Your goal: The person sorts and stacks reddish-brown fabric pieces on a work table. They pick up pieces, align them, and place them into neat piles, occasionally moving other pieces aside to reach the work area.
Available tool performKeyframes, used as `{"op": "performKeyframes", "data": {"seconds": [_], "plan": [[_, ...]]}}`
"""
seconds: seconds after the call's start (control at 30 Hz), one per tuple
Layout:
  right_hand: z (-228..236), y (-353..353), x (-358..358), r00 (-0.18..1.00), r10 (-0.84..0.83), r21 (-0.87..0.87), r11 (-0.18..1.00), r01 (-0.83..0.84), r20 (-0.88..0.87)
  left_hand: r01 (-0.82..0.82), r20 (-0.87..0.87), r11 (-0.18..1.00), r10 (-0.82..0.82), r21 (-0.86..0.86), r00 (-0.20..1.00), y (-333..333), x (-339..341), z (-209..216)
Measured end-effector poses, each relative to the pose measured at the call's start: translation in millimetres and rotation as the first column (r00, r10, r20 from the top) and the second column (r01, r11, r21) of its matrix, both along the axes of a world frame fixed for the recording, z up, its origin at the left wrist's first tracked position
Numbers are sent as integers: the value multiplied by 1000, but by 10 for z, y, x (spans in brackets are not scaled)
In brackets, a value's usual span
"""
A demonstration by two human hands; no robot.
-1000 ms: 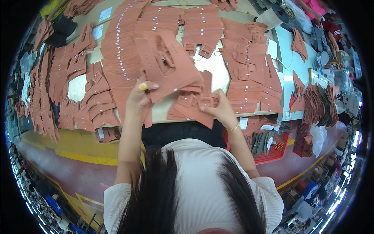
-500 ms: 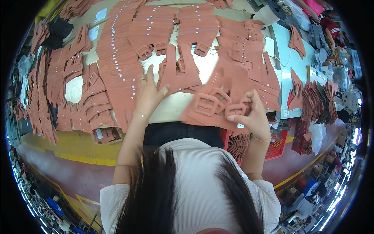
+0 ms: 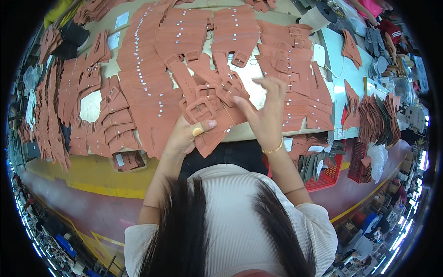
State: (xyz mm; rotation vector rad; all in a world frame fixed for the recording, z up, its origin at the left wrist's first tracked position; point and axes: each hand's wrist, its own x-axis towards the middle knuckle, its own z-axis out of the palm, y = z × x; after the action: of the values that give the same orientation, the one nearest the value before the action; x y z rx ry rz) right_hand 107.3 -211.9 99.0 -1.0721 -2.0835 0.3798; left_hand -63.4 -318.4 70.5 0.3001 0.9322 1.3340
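Note:
My left hand (image 3: 183,137) grips a small bunch of terracotta leather buckle pieces (image 3: 216,134) by its near left edge, the thumb on top. The bunch lies over the table's front edge. Several covered square buckles show on it, among them a buckle (image 3: 200,111) just beyond my thumb, with punched straps (image 3: 184,83) reaching away. Right of the bunch, my right hand (image 3: 268,111) is raised with thumb and fingers apart, holding nothing. Its thumb is close to another buckle (image 3: 229,91); whether it touches cannot be told.
Overlapping rows of leather panels (image 3: 143,97) with small white tags spread over the table. A thread cone (image 3: 318,17) stands at the far right. Below the right edge is a red crate (image 3: 328,177) of dark and terracotta pieces. More pieces hang (image 3: 369,120) at the right.
The bunch of buckle pieces has moved left, from my right hand into my left. My right hand has let go and opened. My left hand has come down toward the front edge.

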Motion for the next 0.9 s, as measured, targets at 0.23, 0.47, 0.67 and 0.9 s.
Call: {"op": "performKeyframes", "data": {"seconds": [0.23, 0.47, 0.67, 0.9], "plan": [[-225, -321, -115, 942, 41, -408, 895, -183, -333, -125, -103, 988, 134, 86, 986, 32, 87, 54], [-76, -384, -75, 867, 249, -431, 787, -441, -432, -296, -189, 950, 310, 100, 932, -2, 110, 9], [442, -106, 374, 880, 458, -502, 736, -454, -125, -155, 118, 988, 154, 1, 981, -92, -394, 160], [545, 128, 220, 730, 672, -365, 653, -664, -126, 204, -336, 972, -231, -116, 913, 17, -264, 340]]}}
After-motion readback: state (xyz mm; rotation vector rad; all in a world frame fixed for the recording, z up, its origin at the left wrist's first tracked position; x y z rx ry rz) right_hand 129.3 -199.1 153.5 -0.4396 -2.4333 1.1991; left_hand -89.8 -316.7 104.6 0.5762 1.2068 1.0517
